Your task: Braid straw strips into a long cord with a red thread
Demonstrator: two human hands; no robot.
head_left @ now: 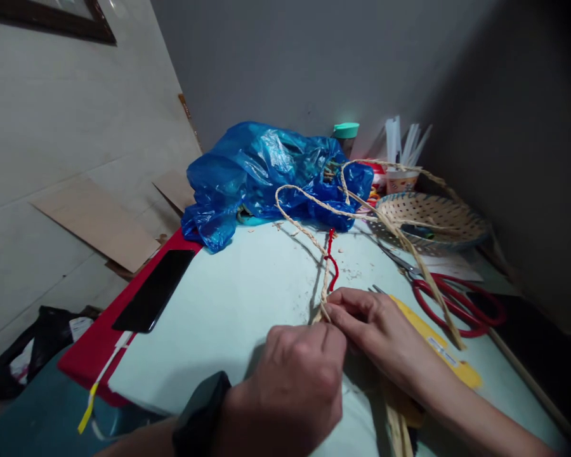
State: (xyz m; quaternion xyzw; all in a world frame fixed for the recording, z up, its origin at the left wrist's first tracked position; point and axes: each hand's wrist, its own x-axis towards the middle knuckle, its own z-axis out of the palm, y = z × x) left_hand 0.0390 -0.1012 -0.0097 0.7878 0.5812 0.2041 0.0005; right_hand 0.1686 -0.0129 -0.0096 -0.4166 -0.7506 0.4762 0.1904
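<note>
A thin braided straw cord (299,226) loops across the table and runs down to my two hands. Wearing a dark watch at the wrist, my left hand (302,374) is closed around the cord's lower end, its fingertips hidden behind the knuckles. My right hand (366,317) pinches the cord between thumb and forefinger just above it. A red fuzzy wire (332,260) is twisted around the braid a little beyond my fingers. Loose straw strands (398,425) hang below my right forearm.
A blue plastic bag (266,165) lies at the back, left of a woven basket (433,219). Red-handled scissors (457,304) and a yellow packet (431,343) are on the right. A black phone (157,289) rests at the left edge. Straws stand in a paper cup (402,179).
</note>
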